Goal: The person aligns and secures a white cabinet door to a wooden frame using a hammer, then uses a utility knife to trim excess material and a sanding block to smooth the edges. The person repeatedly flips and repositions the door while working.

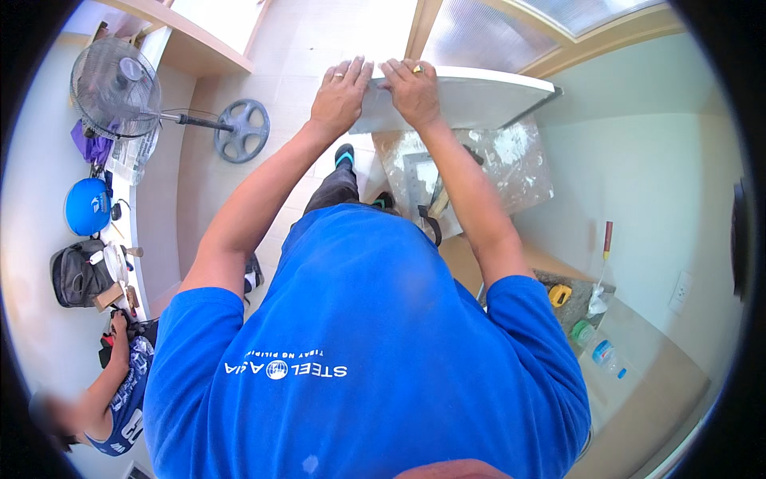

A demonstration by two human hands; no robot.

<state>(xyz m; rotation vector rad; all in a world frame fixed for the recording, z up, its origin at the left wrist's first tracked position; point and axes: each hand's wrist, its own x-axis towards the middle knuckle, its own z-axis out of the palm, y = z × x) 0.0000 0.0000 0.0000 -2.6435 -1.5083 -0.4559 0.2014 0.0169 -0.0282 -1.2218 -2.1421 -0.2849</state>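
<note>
Brightly lit pale floor tiles (289,84), with wood-framed frosted panes (488,41) beside a light greenish wall (638,164)

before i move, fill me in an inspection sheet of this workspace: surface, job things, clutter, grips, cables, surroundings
surface: board spattered white, an L-shaped metal square seemingly on it
job's things: white-edged panel at the board's far end; whether it rests there cannot be told
clutter: yellow tape measure and blue-labelled plastic bottle to the right; blue helmet and dark backpack to the left
grips: left grip and right grip at the panel's upper edge
cables: thin dark cord beside the pedestal fan
surroundings: co-worker at lower left; wall socket right
</note>
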